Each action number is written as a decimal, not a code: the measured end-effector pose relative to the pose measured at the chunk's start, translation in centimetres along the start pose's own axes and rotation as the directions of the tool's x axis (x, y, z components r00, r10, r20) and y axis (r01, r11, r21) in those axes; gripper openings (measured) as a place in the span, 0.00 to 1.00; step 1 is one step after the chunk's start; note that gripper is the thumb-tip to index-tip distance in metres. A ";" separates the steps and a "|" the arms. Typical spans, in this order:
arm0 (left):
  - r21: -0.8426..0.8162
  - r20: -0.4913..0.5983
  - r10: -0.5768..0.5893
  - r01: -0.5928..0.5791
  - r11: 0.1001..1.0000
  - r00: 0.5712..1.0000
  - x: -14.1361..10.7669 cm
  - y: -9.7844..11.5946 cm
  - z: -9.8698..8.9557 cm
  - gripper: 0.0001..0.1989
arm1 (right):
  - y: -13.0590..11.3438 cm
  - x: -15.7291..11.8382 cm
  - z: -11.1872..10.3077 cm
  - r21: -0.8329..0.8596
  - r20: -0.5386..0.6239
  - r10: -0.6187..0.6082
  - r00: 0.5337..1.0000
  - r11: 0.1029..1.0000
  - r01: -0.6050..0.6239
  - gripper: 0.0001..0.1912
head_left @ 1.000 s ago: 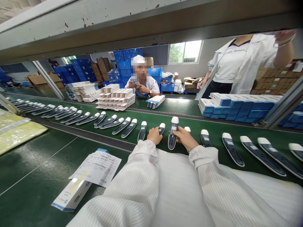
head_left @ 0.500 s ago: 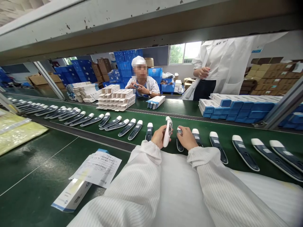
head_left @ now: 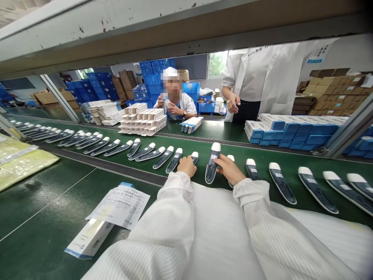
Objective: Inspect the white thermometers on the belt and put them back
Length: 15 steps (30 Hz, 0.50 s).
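My right hand (head_left: 230, 168) holds a dark grey thermometer-like device (head_left: 211, 163) by its side, white tip up, with the open recess in its lower half facing me. My left hand (head_left: 187, 166) is at another such device (head_left: 194, 156) on the green belt (head_left: 122, 168); its fingers are curled and cover the device's lower part, so the grip is partly hidden. More devices of the same kind lie along the belt on both sides, among them one (head_left: 174, 160) just left of my left hand and one (head_left: 253, 169) right of my right hand.
A leaflet (head_left: 121, 204) lies over a white box (head_left: 89, 238) at the lower left, near a yellow plastic-wrapped pack (head_left: 23, 159). Beyond the belt stand stacked white cartons (head_left: 142, 120) and blue-ended boxes (head_left: 294, 132). Two people are across the line; a metal shelf (head_left: 175, 27) hangs overhead.
My left hand has moved left to another device. My right hand has lifted a device off the belt. The row has shifted right, and the standing person has moved left.
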<state>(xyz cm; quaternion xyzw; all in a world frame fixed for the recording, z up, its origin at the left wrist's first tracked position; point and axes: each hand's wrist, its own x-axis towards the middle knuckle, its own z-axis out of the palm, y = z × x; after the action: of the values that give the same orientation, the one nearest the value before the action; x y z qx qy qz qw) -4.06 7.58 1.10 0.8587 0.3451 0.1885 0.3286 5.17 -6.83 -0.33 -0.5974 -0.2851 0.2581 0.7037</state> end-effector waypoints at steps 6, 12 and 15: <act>-0.515 0.246 0.037 0.099 0.851 0.968 -0.3 1.5 0.7 0.17 | 2.4 1.3 -0.8 -0.530 -0.085 -0.096 0.992 0.847 0.037 0.16; -0.849 0.411 0.067 0.355 0.392 0.909 -1.5 2.6 1.6 0.19 | 2.5 1.4 -2.0 -0.707 -0.196 -0.140 0.971 0.706 -0.040 0.05; -0.856 0.390 0.024 0.352 0.379 0.921 -1.8 2.9 2.2 0.15 | 1.5 1.0 -1.4 -0.697 -0.220 -0.207 0.953 0.717 -0.005 0.10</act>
<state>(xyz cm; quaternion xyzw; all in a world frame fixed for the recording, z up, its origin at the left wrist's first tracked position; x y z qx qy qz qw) -2.72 3.76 1.42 0.5152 0.2073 0.1617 0.8158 6.86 -6.92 -1.88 -0.8300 -0.2898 0.0062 0.4766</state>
